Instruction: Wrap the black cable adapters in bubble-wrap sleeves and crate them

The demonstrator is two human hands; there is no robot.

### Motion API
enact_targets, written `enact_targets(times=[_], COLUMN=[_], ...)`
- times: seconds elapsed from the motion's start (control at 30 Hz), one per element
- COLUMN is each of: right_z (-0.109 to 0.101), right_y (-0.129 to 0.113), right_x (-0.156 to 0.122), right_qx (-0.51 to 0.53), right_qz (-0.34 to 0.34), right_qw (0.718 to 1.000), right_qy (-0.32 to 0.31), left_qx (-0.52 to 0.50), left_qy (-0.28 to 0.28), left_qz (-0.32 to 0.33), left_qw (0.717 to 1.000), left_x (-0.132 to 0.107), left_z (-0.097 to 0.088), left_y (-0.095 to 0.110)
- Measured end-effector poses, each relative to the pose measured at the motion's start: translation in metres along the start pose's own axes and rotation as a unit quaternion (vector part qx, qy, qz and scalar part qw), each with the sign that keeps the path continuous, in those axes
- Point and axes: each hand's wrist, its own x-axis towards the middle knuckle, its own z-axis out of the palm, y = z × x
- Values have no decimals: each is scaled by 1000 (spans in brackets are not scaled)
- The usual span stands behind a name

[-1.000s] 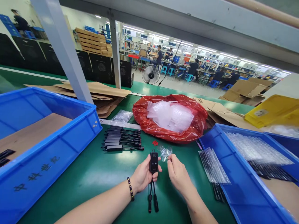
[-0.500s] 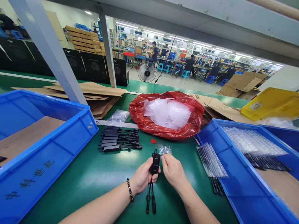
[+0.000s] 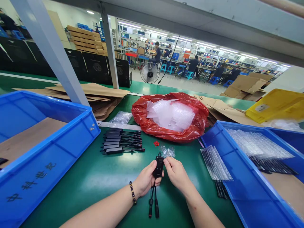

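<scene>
My left hand [image 3: 144,181] is closed around a small black controller module [image 3: 158,166], held upright, with two black cables [image 3: 153,202] hanging from it. My right hand [image 3: 176,173] pinches the module's upper right edge with thumb and fingertips. Just beyond the hands lies a small clear plastic bag [image 3: 167,151] and some tiny red pieces [image 3: 156,143] on the green table. A row of several identical black modules with cables [image 3: 121,145] lies to the left of them.
A large blue crate [image 3: 35,164] with a cardboard liner stands at the left. Another blue crate [image 3: 239,190] with bubble wrap and black cables is at the right, bubble-wrap sleeves [image 3: 215,163] beside it. A red bag of bubble wrap [image 3: 171,117] sits behind. People work far back.
My right hand moved from the small plastic bag to the black module and now pinches its top edge. The camera view shifted slightly.
</scene>
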Motion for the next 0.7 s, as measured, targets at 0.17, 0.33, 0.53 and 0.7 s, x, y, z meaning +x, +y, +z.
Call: enact_targets(times=[0.17, 0.33, 0.53, 0.7], right_z=[-1, -1, 0, 2], right_y=[1, 1, 2, 2], right_x=[0, 0, 1, 2], right_qx=[24, 12, 7, 20], right_qz=[-3, -6, -1, 7], right_qw=[1000, 1000, 1000, 1000], right_qy=[-3, 5, 0, -8], left_qx=[-2, -4, -2, -1], left_qy=[0, -1, -5, -4], left_qz=[0, 0, 3, 2], left_qw=[1000, 1000, 1000, 1000], left_x=[1, 1, 1, 1], left_z=[0, -1, -1, 0], left_y=[0, 1, 0, 0])
